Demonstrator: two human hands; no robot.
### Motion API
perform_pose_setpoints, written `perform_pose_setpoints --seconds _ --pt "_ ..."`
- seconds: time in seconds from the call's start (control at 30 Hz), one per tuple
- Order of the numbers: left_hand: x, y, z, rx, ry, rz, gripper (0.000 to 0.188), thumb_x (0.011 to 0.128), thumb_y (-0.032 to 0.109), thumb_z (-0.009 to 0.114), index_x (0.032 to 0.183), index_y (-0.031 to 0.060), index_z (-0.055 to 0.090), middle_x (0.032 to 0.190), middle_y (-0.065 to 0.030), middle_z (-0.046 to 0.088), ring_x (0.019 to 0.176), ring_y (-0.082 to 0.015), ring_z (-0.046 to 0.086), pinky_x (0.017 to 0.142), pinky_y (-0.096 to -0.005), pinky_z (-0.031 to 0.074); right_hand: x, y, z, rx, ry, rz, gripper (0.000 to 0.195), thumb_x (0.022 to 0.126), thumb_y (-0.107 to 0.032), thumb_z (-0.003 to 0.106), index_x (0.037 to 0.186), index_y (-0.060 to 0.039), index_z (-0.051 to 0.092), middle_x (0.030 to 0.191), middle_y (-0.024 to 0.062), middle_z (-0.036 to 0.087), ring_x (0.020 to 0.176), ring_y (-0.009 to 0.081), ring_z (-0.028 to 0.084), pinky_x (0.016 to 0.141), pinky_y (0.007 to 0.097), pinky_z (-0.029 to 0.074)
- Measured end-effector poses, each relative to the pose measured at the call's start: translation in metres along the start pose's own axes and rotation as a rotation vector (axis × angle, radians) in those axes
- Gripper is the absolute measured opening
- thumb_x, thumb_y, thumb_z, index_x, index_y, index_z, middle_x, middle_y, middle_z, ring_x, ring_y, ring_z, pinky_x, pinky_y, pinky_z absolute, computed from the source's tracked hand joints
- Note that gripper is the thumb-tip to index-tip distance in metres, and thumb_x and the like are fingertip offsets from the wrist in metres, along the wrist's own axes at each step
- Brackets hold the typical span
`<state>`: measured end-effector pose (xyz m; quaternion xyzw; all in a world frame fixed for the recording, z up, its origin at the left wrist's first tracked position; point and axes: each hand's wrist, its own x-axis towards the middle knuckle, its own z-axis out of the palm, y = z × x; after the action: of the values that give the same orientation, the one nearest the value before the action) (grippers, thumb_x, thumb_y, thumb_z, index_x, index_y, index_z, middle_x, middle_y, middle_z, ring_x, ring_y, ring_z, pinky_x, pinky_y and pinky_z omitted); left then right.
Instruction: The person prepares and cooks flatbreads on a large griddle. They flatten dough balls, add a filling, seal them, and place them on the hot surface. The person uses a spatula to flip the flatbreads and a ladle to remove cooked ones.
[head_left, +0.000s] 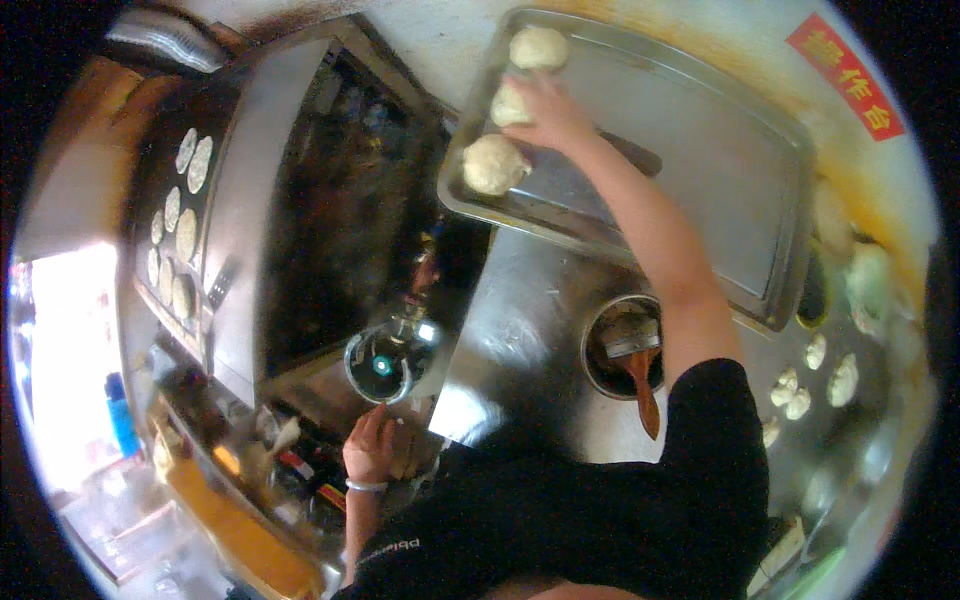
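Observation:
My right hand (551, 112) reaches over the left end of a metal tray (697, 97), its fingers spread around the middle dough ball (510, 106). A second dough ball (538, 49) lies above it in the view, and a third dough ball (493, 165) lies below it. My left hand (370, 442), with a light bracelet at the wrist, is low in the picture, its fingertips close to the rim of a round, shiny object (381, 369). Contact there is unclear, and the left palm is hidden. A wood-handled brush (642, 382) rests in a round metal container (591, 341) below the tray.
Several flat dough rounds (187, 236) lie on a dark griddle at the left, beside a slotted spatula (220, 285). A dark, metal-framed appliance (337, 202) stands between griddle and tray. Small dough pieces (798, 403) lie on the right. Bottles and packets crowd the lower left.

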<state>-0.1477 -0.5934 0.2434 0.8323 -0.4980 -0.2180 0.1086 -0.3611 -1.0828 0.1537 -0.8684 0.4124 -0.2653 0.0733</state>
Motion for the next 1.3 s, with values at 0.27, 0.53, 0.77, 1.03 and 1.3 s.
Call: perform_pose_setpoints --seconds 0.27,0.53,0.77,1.03,1.3 --pt "-0.007 -0.048 0.017 -0.039 -0.006 -0.043 0.027 0.080 0.015 0.057 0.106 0.0074 0.058 0.095 -0.0124 0.061 0.081 -0.0305 0.060 0.067 -0.0362 0.049 0.057 0.045 0.026 0.256 -0.323 0.185 0.062 0.058 -0.031 0.075 0.113 -0.0134 0.051 0.112 0.0120 0.054 0.093 0.0293 0.056 0.077 0.0407 0.045" --pt "0.043 0.045 0.032 -0.247 0.093 0.368 0.054 0.071 0.016 0.069 0.120 0.0054 0.050 0.117 -0.0173 0.054 0.108 -0.0326 0.051 0.090 -0.0411 0.042 -0.083 -0.106 -0.096 1.911 -0.047 0.782 0.047 0.084 -0.029 0.059 0.123 -0.0081 0.045 0.120 0.0069 0.052 0.106 0.0212 0.053 0.088 0.0392 0.045" --pt "0.033 0.111 0.049 -0.327 -0.148 0.860 0.094 0.056 0.034 0.079 0.133 0.0083 0.031 0.129 -0.0180 0.039 0.117 -0.0354 0.039 0.095 -0.0463 0.032 -0.335 -0.271 -0.063 2.144 0.076 1.035 0.059 0.089 -0.048 0.040 0.133 -0.0081 0.032 0.133 0.0063 0.039 0.121 0.0208 0.040 0.101 0.0374 0.032" --pt "0.028 0.015 0.139 -0.259 -0.326 0.773 0.096 0.061 0.028 0.074 0.137 0.0049 0.020 0.134 -0.0156 0.035 0.118 -0.0328 0.038 0.096 -0.0451 0.032 -0.367 -0.287 -0.040 0.361 0.011 0.523 0.037 0.085 -0.021 0.049 0.117 -0.0036 0.050 0.120 0.0163 0.050 0.112 0.0318 0.046 0.095 0.0448 0.034" --pt "0.005 -0.005 0.151 0.196 -0.240 0.880 0.091 0.072 0.044 0.059 0.139 0.0012 0.013 0.144 -0.0161 0.017 0.134 -0.0294 0.016 0.102 -0.0520 0.021 -0.384 -0.299 -0.008 -0.070 -0.319 0.374 0.044 0.086 -0.020 0.043 0.128 -0.0074 0.042 0.140 0.0069 0.030 0.128 0.0228 0.031 0.100 0.0482 0.025"
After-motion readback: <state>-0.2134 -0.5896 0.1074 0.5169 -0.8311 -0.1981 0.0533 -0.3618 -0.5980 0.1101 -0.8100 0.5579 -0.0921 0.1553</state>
